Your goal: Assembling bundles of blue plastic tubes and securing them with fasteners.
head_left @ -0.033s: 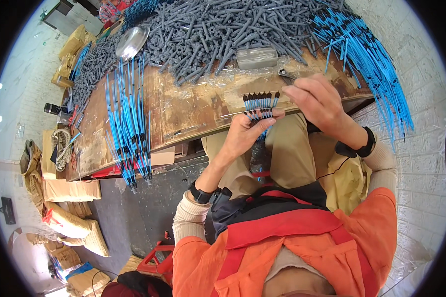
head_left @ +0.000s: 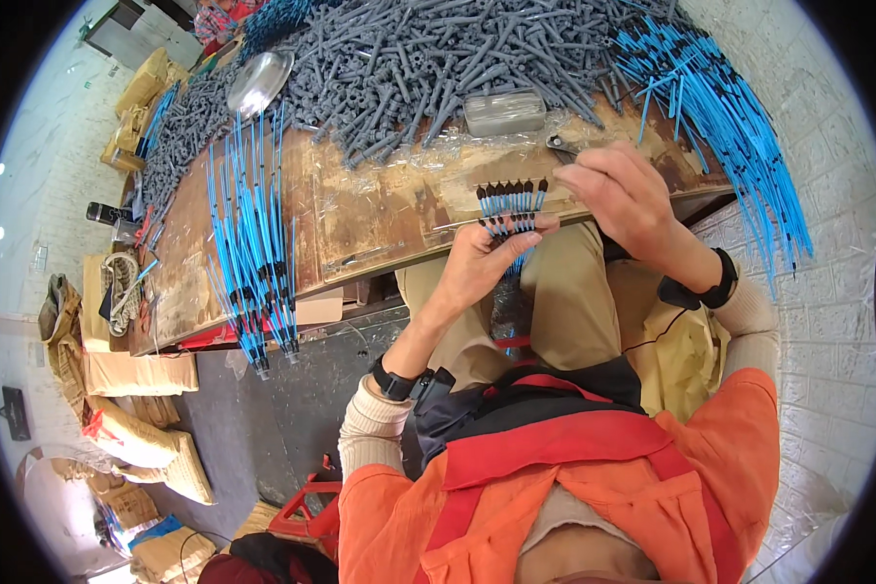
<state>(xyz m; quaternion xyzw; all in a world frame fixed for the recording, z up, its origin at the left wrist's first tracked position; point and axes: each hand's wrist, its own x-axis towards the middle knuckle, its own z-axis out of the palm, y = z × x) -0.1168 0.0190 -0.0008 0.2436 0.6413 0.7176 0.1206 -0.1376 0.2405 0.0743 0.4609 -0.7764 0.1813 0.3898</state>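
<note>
holding a fanned row of thin blue rods [head_left: 511, 206] with black tips, the left hand [head_left: 482, 261] is curled shut around their lower ends, palm toward the camera, thumb pressed across the front; the rods stand side by side just above the near edge of the wooden workbench [head_left: 380, 209], over the person's lap; the right hand [head_left: 621, 193] sits just to the right of the row, its fingers bent and pinched together near the rightmost rod's black tip, though whether they actually grip that rod i cannot tell; both wrists carry black bands; the sleeves are cream under an orange vest.

on the bench, a bundle of long blue rods [head_left: 253, 243] lies to the left, their ends hanging past the near edge; a second spread of blue rods [head_left: 720, 107] fans across the right corner and droops over the side; a large heap of grey plastic pieces [head_left: 428, 49] covers the far part of the bench; a clear rectangular box [head_left: 503, 112] rests at the heap's near edge, just beyond the hands; a shiny metal bowl [head_left: 260, 80] sits tilted at the heap's left side; tan sacks [head_left: 136, 375] are stacked on the floor to the left of the bench.
</note>
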